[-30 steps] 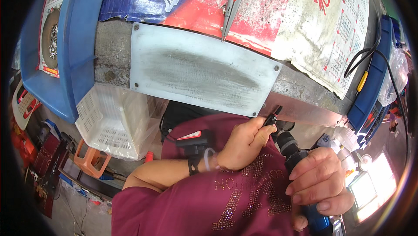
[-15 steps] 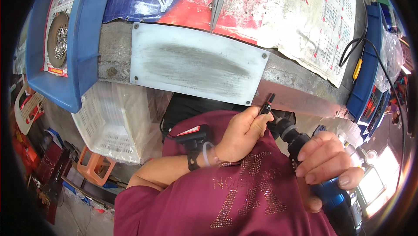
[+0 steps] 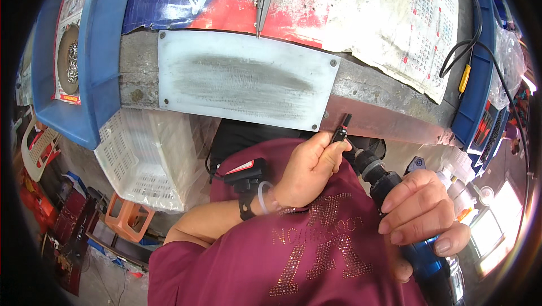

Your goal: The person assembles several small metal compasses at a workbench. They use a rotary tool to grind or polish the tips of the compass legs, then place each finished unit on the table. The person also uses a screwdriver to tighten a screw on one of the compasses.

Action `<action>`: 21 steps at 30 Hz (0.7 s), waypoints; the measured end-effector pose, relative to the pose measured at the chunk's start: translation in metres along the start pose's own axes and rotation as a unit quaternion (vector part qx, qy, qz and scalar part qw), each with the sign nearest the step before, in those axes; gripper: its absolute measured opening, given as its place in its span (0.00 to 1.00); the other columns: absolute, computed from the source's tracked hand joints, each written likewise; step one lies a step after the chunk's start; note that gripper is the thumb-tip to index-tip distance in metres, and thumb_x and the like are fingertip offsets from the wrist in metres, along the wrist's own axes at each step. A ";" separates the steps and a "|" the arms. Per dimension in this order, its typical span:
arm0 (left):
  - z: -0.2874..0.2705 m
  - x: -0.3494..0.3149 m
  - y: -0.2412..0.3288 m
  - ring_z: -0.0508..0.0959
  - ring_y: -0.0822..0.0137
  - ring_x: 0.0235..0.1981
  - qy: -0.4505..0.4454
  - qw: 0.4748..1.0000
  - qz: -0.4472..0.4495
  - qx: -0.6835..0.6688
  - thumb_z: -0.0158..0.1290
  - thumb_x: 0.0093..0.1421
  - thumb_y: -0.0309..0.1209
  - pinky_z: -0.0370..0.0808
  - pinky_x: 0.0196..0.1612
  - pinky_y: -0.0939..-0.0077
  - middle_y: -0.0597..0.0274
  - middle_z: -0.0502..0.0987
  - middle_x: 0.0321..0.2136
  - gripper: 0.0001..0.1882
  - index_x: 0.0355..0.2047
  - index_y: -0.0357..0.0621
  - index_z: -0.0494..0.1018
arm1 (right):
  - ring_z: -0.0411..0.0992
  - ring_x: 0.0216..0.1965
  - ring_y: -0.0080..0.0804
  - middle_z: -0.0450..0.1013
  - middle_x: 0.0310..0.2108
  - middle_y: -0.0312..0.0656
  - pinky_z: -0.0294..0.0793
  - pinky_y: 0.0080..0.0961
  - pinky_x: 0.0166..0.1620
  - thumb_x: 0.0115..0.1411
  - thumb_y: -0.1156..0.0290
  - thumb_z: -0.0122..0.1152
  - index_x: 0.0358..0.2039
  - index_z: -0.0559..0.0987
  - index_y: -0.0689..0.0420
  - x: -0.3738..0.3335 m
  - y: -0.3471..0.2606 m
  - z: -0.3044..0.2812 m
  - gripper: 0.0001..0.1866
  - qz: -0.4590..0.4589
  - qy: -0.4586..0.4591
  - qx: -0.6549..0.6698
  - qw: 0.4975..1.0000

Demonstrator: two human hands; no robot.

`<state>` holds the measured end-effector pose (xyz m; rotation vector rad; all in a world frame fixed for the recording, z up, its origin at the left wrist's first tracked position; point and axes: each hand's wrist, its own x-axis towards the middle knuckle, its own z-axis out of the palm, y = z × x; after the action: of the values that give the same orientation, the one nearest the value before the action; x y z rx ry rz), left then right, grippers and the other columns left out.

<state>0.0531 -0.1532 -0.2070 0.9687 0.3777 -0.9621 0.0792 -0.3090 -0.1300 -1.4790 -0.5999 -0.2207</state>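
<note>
My left hand [image 3: 313, 165] is closed round a small black part [image 3: 341, 132], whose narrow end points up past my fingertips; its exact kind is unclear. In my right hand [image 3: 422, 210] is a power screwdriver with a black front [image 3: 384, 184] and a blue body, held at a slant. Its tip reaches my left fingertips at the lower end of the black part; whether they touch is hidden by the fingers. Just beyond my left hand, a white plate [image 3: 243, 111] with dark smudges is fixed to the bench edge by corner screws.
Pointed pliers [image 3: 263, 1] lie on the paper-covered bench. At left stands a blue bin [image 3: 101, 80] with a round dish [image 3: 68, 71] of small metal pieces, above a white basket [image 3: 138, 165]. A yellow-handled screwdriver [image 3: 464, 79] and black cable lie by the blue tray [image 3: 483, 74] at right.
The bench and the things on it have shifted slightly left and up in the picture. Both hands keep their hold, with the black part and power screwdriver in nearly the same pose.
</note>
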 end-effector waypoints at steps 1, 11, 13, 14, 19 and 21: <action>0.000 0.000 0.000 0.65 0.81 0.21 0.004 1.000 0.000 -0.001 0.45 0.69 0.30 0.64 0.24 0.85 0.72 0.68 0.21 0.09 0.41 0.38 0.72 | 0.76 0.24 0.24 0.74 0.28 0.35 0.76 0.19 0.29 0.56 0.58 0.70 0.52 0.65 0.54 0.000 0.000 -0.001 0.29 -0.004 -0.004 -0.007 1.000; 0.000 0.000 -0.003 0.67 0.80 0.21 0.001 0.999 0.035 -0.014 0.46 0.69 0.29 0.67 0.26 0.83 0.70 0.69 0.21 0.09 0.41 0.36 0.73 | 0.74 0.23 0.23 0.73 0.28 0.34 0.75 0.19 0.29 0.57 0.59 0.69 0.49 0.65 0.55 0.003 -0.003 0.001 0.27 0.025 0.008 -0.031 0.999; -0.001 0.000 -0.003 0.67 0.80 0.22 0.003 1.000 0.030 -0.003 0.46 0.69 0.29 0.67 0.26 0.83 0.70 0.69 0.21 0.09 0.41 0.36 0.73 | 0.74 0.23 0.23 0.73 0.28 0.34 0.74 0.19 0.29 0.57 0.59 0.69 0.48 0.66 0.55 0.003 -0.002 0.002 0.26 0.026 0.014 -0.030 0.999; -0.001 0.000 -0.004 0.67 0.80 0.22 0.004 1.000 0.028 0.002 0.46 0.69 0.28 0.67 0.26 0.83 0.70 0.69 0.21 0.09 0.41 0.36 0.73 | 0.74 0.23 0.23 0.73 0.29 0.34 0.74 0.19 0.29 0.57 0.59 0.69 0.48 0.66 0.55 0.003 -0.002 0.003 0.26 0.025 0.019 -0.028 0.999; -0.001 0.001 -0.007 0.68 0.80 0.21 0.014 0.999 0.045 0.026 0.46 0.68 0.29 0.68 0.26 0.82 0.69 0.70 0.21 0.09 0.41 0.36 0.73 | 0.74 0.23 0.22 0.73 0.28 0.33 0.73 0.18 0.29 0.57 0.60 0.70 0.46 0.66 0.54 0.003 0.000 0.012 0.25 0.016 0.053 -0.053 0.997; -0.001 0.001 -0.008 0.68 0.79 0.21 0.022 0.997 0.057 0.045 0.47 0.68 0.29 0.68 0.26 0.81 0.68 0.70 0.20 0.09 0.41 0.36 0.73 | 0.74 0.23 0.21 0.73 0.27 0.32 0.73 0.18 0.29 0.56 0.60 0.70 0.45 0.66 0.54 0.003 0.000 0.015 0.24 0.020 0.071 -0.066 0.995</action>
<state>0.0476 -0.1548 -0.2121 1.0826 0.3144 -0.8613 0.0780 -0.2940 -0.1293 -1.5864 -0.4479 -0.3366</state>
